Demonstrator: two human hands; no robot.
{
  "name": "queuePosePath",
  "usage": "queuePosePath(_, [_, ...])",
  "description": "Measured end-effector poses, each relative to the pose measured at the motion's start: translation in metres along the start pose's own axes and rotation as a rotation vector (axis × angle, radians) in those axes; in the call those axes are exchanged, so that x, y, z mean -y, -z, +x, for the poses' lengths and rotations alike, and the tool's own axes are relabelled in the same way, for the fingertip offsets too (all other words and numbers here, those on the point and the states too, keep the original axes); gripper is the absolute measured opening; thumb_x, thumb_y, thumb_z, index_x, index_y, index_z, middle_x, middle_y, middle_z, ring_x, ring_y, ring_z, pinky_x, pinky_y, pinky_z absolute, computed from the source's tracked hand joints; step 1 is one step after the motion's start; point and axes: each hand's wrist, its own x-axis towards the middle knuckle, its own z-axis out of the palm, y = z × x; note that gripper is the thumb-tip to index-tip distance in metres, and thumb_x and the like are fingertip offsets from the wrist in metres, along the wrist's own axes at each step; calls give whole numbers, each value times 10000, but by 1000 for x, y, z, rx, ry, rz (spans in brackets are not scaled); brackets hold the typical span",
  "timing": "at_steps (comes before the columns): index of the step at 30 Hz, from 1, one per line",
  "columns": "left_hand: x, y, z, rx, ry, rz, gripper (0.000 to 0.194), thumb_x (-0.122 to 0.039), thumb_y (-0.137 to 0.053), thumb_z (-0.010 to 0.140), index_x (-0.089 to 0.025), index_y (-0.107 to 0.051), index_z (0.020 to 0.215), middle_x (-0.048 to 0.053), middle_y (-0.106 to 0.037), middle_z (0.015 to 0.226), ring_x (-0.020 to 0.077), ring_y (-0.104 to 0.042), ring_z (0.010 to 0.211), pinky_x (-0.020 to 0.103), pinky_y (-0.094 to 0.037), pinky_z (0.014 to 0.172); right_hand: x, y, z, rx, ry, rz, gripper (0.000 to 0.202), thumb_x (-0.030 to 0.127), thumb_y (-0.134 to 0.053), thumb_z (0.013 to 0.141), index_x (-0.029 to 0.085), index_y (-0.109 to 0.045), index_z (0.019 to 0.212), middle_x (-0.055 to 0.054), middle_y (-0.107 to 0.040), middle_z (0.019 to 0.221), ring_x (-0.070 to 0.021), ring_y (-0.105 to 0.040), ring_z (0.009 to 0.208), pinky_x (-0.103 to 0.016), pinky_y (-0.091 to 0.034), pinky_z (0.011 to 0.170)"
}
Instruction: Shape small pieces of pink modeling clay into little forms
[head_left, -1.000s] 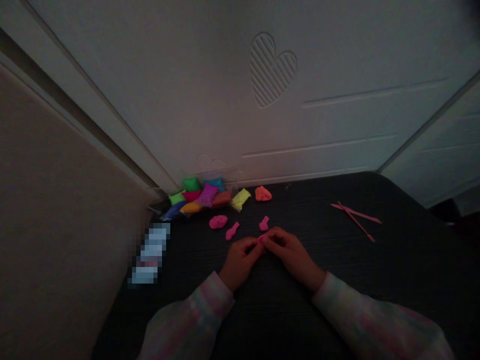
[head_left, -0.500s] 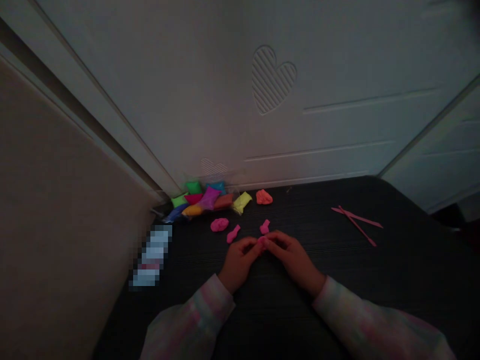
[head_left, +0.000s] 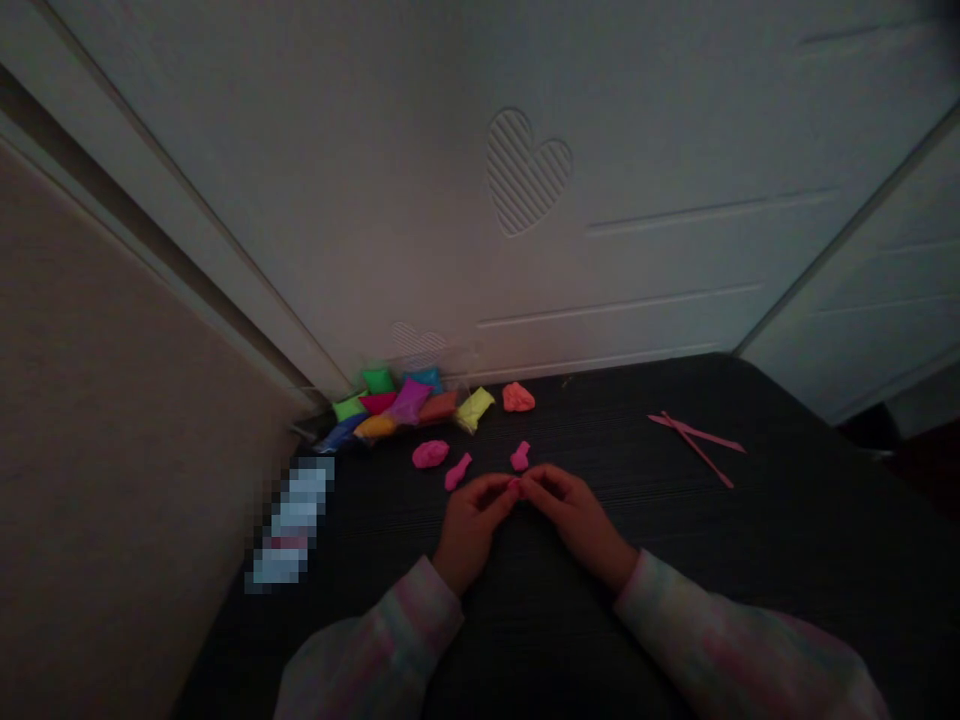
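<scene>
Stretching beneath everything, the dark table (head_left: 570,620) bore a clear bag of colourful packets (head_left: 411,400) near the white panel (head_left: 637,120). Above the table's near part, the left hand (head_left: 466,528) and right hand (head_left: 581,515) met at their fingertips, both pinching a small pink piece (head_left: 514,485) between them. Two crossed pink sticks (head_left: 696,438) lay well off to the right. The yellow packet (head_left: 475,409) lay at the bag's right end, beside an orange lump (head_left: 518,397). Nearer the hands lay a pink lump (head_left: 430,454) and two smaller pink shapes (head_left: 457,472), one on either side of the fingertips.
</scene>
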Motion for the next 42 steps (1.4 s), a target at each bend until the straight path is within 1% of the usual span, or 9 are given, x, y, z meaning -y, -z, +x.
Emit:
queuePosePath(3, [0,0,1,-13,4,-25,144,-283,-673,678,-172,-696,767,11,-675,689,148,-574,622,275,-447,626,0,0,0,13,8,-4,230,423,-602,743,194,-627,734,6,-631,702,-148,-573,696,-278,-445,672])
queuePosePath(9, [4,0,0,-41,17,-85,133,-260,-689,656,-168,-683,751,5,-670,701,137,-567,625,268,-444,633,-1,-2,-1,29,-19,-7,230,412,-665,683,201,-625,764,18,-624,699,-149,-569,691,-281,-446,678])
queuePosePath(14, [3,-1,-2,-53,4,-104,133,-272,-691,657,-164,-686,733,19,-682,714,147,-581,650,268,-443,632,1,-3,-1,8,-18,-31,247,441,-639,708,194,-641,720,1,-647,715,-162,-584,714,-294,-443,703])
queuePosePath(20, [2,0,0,-35,21,-85,191,-301,-671,682,-160,-679,811,22,-686,732,141,-579,633,261,-437,602,2,-2,0,-6,-21,-17,295,477,-641,702,184,-640,736,0,-644,700,-164,-585,695,-292,-444,670])
queuePosePath(26, [3,3,1,28,58,-33,142,-296,-670,682,-166,-695,731,-4,-653,666,142,-553,632,269,-423,632,3,-1,1,5,-40,29,328,516,-637,684,191,-606,714,10,-610,687,-152,-558,688,-280,-439,662])
queuePosePath(31, [2,4,2,62,52,11,135,-292,-648,704,-164,-692,716,4,-655,690,156,-559,673,279,-422,671,1,-1,1,20,-37,28,294,478,-633,706,187,-615,746,5,-612,704,-153,-555,691,-278,-433,660])
queuePosePath(34, [1,3,3,80,42,29,139,-287,-640,711,-161,-692,738,13,-664,712,165,-571,697,282,-426,680,0,-1,2,20,-25,10,262,440,-634,715,185,-630,774,1,-617,716,-158,-558,696,-280,-431,658])
queuePosePath(38, [0,3,3,96,27,47,148,-293,-633,715,-155,-685,729,21,-664,718,167,-574,699,278,-427,672,2,0,2,10,-16,-21,196,375,-628,728,180,-636,741,0,-611,704,-161,-555,694,-283,-423,659])
queuePosePath(42, [1,3,2,89,29,61,138,-284,-622,709,-152,-661,703,17,-643,688,160,-560,673,271,-423,650,1,0,1,5,-24,-38,167,345,-622,730,179,-639,732,0,-604,706,-160,-548,698,-286,-411,665])
